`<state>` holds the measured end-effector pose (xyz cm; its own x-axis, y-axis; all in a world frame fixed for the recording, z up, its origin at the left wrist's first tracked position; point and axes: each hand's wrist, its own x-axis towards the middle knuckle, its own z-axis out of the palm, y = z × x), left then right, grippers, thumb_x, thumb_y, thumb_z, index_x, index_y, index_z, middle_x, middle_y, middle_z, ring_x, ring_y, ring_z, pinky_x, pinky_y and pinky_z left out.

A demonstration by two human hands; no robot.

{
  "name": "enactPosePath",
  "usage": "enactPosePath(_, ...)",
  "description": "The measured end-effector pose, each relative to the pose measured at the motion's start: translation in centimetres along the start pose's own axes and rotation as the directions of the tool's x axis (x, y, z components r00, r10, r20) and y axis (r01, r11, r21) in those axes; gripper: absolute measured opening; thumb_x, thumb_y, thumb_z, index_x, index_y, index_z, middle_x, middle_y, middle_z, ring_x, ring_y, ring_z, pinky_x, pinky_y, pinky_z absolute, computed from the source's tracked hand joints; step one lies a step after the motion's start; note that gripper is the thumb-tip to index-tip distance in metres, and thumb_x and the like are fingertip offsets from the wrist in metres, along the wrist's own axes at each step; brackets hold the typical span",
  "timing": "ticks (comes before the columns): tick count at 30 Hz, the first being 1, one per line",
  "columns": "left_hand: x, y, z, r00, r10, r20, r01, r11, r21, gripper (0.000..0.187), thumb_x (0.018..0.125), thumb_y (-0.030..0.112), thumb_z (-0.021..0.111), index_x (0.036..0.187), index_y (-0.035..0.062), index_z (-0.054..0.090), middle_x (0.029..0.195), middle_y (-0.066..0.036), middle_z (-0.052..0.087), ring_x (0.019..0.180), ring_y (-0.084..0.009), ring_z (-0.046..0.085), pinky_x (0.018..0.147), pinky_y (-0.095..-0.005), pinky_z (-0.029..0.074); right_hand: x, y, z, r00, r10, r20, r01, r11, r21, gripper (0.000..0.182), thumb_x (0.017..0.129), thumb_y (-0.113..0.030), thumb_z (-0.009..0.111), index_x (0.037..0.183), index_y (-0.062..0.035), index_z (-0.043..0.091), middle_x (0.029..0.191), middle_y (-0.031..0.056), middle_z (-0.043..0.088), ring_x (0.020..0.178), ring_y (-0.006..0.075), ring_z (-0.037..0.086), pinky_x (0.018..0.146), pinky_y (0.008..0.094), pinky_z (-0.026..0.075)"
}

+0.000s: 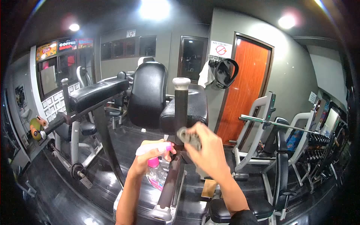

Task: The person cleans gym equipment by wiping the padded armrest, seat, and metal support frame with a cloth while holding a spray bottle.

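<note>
My left hand (145,152) is wrapped round the neck of a spray bottle (155,176) with a pink and white trigger head and a clear body. In my right hand (206,148) is a bunched grey cloth (190,138), held up close to the lower end of an upright black grip handle (181,108) with a white cap. Below and between my hands, a second dark padded handle (170,183) with a metal end cap slants toward me.
A black padded backrest (148,93) and arm pad (101,93) of the machine stand ahead. On the right is a rack with a barbell (277,123). A weight plate (77,170) sits low on the left, and an orange door (247,82) is behind.
</note>
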<state>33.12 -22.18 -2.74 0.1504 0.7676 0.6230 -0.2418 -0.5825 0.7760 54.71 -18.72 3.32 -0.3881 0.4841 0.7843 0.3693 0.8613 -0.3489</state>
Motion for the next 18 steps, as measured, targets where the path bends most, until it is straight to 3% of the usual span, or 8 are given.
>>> enactPosePath(1,-0.1,0.0,0.0,1.000,0.014,-0.003,-0.014,1.000,-0.005,0.047,0.087,0.028,0.062,0.109,-0.0130,0.068,0.093,-0.020,0.070,0.081,-0.0218,0.067,0.079,-0.0336,0.053,-1.1,-0.1,-0.2,0.997,0.024,0.070,-0.022,0.999,-0.030,0.023,0.083,-0.013,0.069,0.102,-0.0069,0.059,0.094,0.0139,0.064,0.084,0.0389,0.066,0.072,0.0448,0.052)
enactPosePath(6,-0.3,-0.2,0.1,0.999,0.037,0.000,-0.037,0.999,0.035,0.047,0.086,0.030,0.061,0.104,-0.0122,0.069,0.090,-0.019,0.069,0.081,-0.0226,0.066,0.083,-0.0349,0.053,-1.5,1.0,-1.3,0.988,0.104,0.110,-0.112,0.991,0.071,0.023,0.083,-0.017,0.071,0.103,-0.0081,0.066,0.093,0.0112,0.066,0.084,0.0350,0.067,0.074,0.0411,0.053)
enactPosePath(8,-0.3,-0.1,0.2,0.996,0.092,-0.011,-0.091,0.993,0.079,0.044,0.084,0.031,0.060,0.095,-0.0105,0.070,0.085,-0.018,0.069,0.081,-0.0241,0.066,0.092,-0.0388,0.049,-1.5,1.8,-1.7,0.984,0.122,0.133,-0.140,0.982,0.131,0.022,0.083,-0.018,0.071,0.102,-0.0082,0.068,0.093,0.0110,0.066,0.084,0.0339,0.067,0.075,0.0401,0.052)
enactPosePath(11,-0.1,0.1,0.5,0.990,0.144,-0.003,-0.142,0.980,0.142,0.042,0.082,0.031,0.059,0.087,-0.0090,0.071,0.078,-0.017,0.068,0.082,-0.0259,0.066,0.100,-0.0425,0.044,-2.5,3.5,-1.8,0.988,-0.006,0.157,-0.042,0.953,0.299,0.030,0.079,-0.011,0.076,0.108,-0.0033,0.069,0.096,0.0124,0.067,0.083,0.0294,0.068,0.076,0.0363,0.052)
enactPosePath(12,-0.1,0.0,0.8,0.987,0.157,-0.025,-0.152,0.979,0.137,0.041,0.082,0.031,0.059,0.085,-0.0087,0.071,0.073,-0.017,0.067,0.082,-0.0274,0.066,0.102,-0.0440,0.043,-2.6,3.6,-1.4,0.994,0.010,0.113,-0.049,0.937,0.346,0.026,0.079,-0.008,0.078,0.103,-0.0002,0.072,0.092,0.0123,0.069,0.081,0.0196,0.066,0.075,0.0305,0.051)
enactPosePath(13,-0.1,0.0,0.7,0.988,0.151,-0.025,-0.147,0.979,0.138,0.041,0.082,0.031,0.059,0.085,-0.0087,0.071,0.073,-0.017,0.067,0.082,-0.0274,0.066,0.102,-0.0440,0.043,-2.5,3.7,-0.9,0.993,0.015,0.113,-0.053,0.936,0.349,0.026,0.079,-0.008,0.078,0.103,-0.0002,0.072,0.092,0.0123,0.069,0.081,0.0196,0.066,0.075,0.0305,0.051)
enactPosePath(16,-0.2,-0.1,0.8,0.991,0.125,-0.048,-0.117,0.982,0.147,0.042,0.081,0.031,0.058,0.084,-0.0087,0.071,0.074,-0.018,0.068,0.081,-0.0270,0.066,0.101,-0.0437,0.043,-2.2,4.8,0.3,0.990,0.116,-0.085,-0.107,0.989,0.102,0.025,0.079,-0.009,0.077,0.101,0.0018,0.073,0.087,0.0140,0.070,0.076,0.0223,0.068,0.071,0.0314,0.052)
enactPosePath(18,0.0,-0.2,0.8,0.983,0.181,-0.033,-0.173,0.970,0.170,0.042,0.079,0.031,0.058,0.080,-0.0087,0.070,0.074,-0.018,0.069,0.079,-0.0267,0.066,0.101,-0.0434,0.043,-2.8,4.5,0.7,0.983,0.142,-0.118,-0.129,0.985,0.111,0.026,0.079,-0.010,0.077,0.102,0.0005,0.073,0.089,0.0144,0.070,0.078,0.0245,0.069,0.071,0.0326,0.053)
